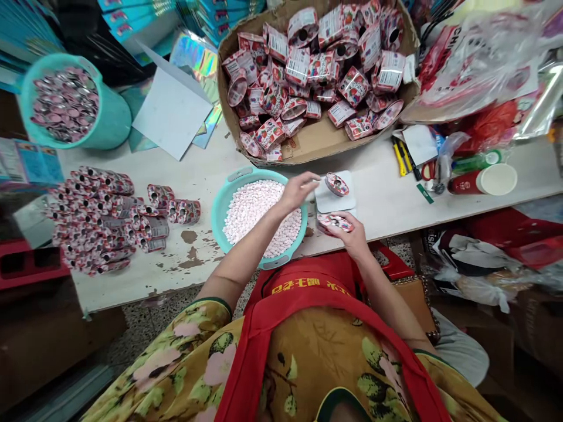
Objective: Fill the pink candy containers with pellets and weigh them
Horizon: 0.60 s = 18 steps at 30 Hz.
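The right hand [357, 239] has its grip closed on a printed pack [333, 223] at the candy bowl's [217, 206] 3 o'clock. The left hand [297, 191], at 2 o'clock, is loosely open. Yellow Chinese writing marks the red apron [303, 285].

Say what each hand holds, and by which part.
Right hand: a printed container, gripped near its end on the picture's right. Left hand: no held item can be made out.
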Each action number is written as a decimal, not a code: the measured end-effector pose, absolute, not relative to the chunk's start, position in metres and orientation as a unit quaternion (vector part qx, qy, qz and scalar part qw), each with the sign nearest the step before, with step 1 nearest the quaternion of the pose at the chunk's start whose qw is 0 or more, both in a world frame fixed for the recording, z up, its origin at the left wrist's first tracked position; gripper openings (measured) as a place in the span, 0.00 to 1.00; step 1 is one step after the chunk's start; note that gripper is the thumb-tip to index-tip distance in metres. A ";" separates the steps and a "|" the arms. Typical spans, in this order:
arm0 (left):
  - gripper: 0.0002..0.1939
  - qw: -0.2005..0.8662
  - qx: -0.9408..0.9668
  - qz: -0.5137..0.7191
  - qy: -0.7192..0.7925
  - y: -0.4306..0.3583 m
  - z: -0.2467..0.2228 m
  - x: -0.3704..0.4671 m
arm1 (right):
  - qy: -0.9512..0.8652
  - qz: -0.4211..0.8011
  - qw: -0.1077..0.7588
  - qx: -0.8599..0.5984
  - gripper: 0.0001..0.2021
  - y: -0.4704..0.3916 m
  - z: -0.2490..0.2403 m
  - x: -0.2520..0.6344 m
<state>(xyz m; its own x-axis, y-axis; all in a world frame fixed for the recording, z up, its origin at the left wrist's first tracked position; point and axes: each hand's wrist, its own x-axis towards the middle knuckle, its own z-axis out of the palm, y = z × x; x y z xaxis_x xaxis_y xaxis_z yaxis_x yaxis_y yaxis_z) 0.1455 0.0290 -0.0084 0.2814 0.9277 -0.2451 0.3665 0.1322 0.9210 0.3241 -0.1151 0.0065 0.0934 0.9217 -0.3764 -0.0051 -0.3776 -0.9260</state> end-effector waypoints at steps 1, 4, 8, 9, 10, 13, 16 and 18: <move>0.08 0.477 0.680 0.205 0.519 0.035 -0.011 0.162 | -0.361 0.538 0.424 -0.633 0.23 -0.118 0.004 0.339; 0.06 0.361 0.806 0.035 0.467 0.049 -0.021 0.200 | -0.317 0.473 0.452 -0.686 0.24 -0.118 -0.006 0.376; 0.08 0.328 0.824 0.012 0.462 0.054 -0.017 0.204 | -0.293 0.420 0.469 -0.720 0.28 -0.100 -0.025 0.399; 0.08 0.329 0.811 0.023 0.484 0.052 -0.011 0.195 | -0.295 0.418 0.472 -0.718 0.29 -0.092 -0.030 0.399; 0.08 0.334 0.792 0.039 0.509 0.049 -0.002 0.183 | -0.301 0.419 0.475 -0.713 0.29 -0.082 -0.036 0.397; 0.06 0.358 0.710 0.143 0.589 0.032 0.037 0.118 | -0.329 0.419 0.484 -0.694 0.29 -0.051 -0.057 0.382; 0.05 0.326 0.606 0.274 0.672 -0.001 0.075 0.024 | -0.368 0.382 0.485 -0.695 0.29 -0.026 -0.077 0.360; 0.07 0.258 0.553 0.285 0.739 -0.030 0.088 -0.041 | -0.391 0.352 0.474 -0.706 0.29 -0.018 -0.087 0.348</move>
<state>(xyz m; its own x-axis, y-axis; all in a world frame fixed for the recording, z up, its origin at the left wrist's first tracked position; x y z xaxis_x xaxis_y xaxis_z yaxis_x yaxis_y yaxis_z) -0.0410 -0.0299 0.0881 -0.2558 0.9645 -0.0660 0.6699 0.2261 0.7072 0.3477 -0.0177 -0.0872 0.4452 0.8865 -0.1260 0.2185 -0.2440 -0.9448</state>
